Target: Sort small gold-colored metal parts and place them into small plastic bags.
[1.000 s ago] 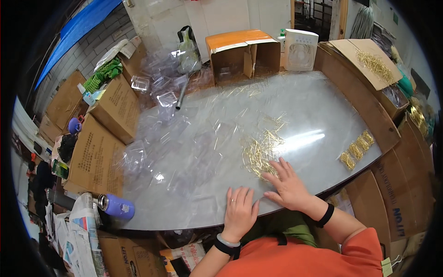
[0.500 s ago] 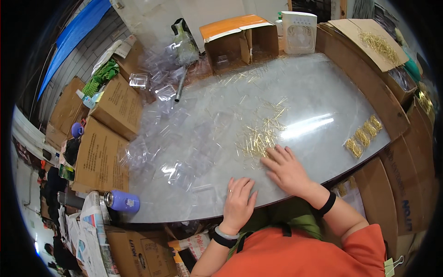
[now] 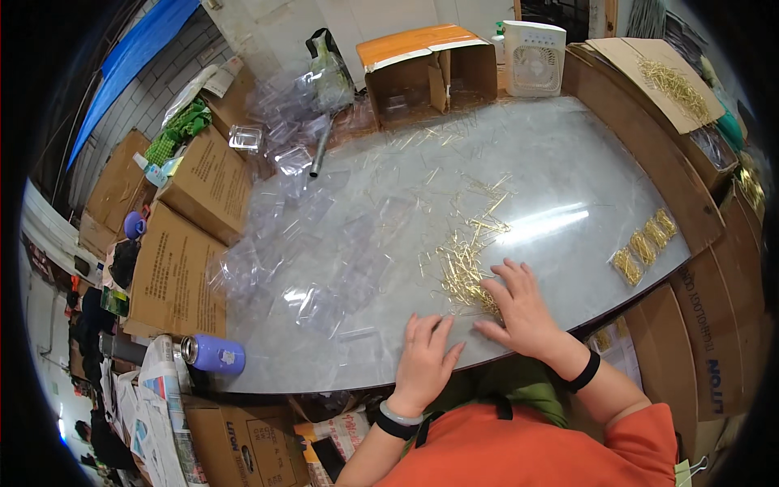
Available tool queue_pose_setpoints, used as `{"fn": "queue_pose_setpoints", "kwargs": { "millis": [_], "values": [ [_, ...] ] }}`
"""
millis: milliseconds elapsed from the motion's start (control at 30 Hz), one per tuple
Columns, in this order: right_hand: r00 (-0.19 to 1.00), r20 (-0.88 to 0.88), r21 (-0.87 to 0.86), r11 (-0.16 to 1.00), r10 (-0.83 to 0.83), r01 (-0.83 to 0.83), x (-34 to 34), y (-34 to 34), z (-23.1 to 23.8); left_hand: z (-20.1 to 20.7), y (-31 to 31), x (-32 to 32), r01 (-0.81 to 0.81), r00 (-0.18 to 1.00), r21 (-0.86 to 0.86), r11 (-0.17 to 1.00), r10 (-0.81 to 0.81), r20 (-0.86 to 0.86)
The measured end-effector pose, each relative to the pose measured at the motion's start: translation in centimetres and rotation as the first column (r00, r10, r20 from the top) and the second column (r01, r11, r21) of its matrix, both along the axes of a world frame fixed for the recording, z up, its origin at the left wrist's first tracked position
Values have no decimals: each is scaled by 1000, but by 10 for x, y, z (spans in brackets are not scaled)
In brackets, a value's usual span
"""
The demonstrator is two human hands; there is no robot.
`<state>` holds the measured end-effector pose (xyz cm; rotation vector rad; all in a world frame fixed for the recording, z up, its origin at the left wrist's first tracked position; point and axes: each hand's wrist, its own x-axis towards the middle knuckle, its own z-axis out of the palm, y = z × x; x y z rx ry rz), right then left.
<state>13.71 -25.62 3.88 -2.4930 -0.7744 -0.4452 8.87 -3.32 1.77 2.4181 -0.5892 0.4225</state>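
The right hand (image 3: pixel 521 312) lies flat with fingers spread, its fingertips touching the near edge of the loose pile of thin gold pins (image 3: pixel 464 264) on the grey table (image 3: pixel 568 187), so the pile sits just ahead and to the left of it. The left hand (image 3: pixel 425 361) is also flat and open, pinching nothing, resting near the table's front edge, farther from the pins. Most pins run roughly away from the person, many fanned at angles.
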Motion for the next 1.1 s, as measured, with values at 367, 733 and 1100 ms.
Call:
{"fn": "queue_pose_setpoints", "kwargs": {
  "millis": [367, 733, 1100],
  "values": [
    [999, -38, -4, 1000, 25, -25, 8, -4, -24, -1, 1, -1, -4, 999, 70, 998, 2, 35],
    [929, -143, -98, 929, 341, -356, 11, -9, -3, -8, 1, 4, -161, 982, 83, 983, 168, -86],
    [878, -220, 310, 884, 424, -350, 17, -5, -16, 1, -12, 13, -84, 989, 151, 985, 101, -112]
  ]
}}
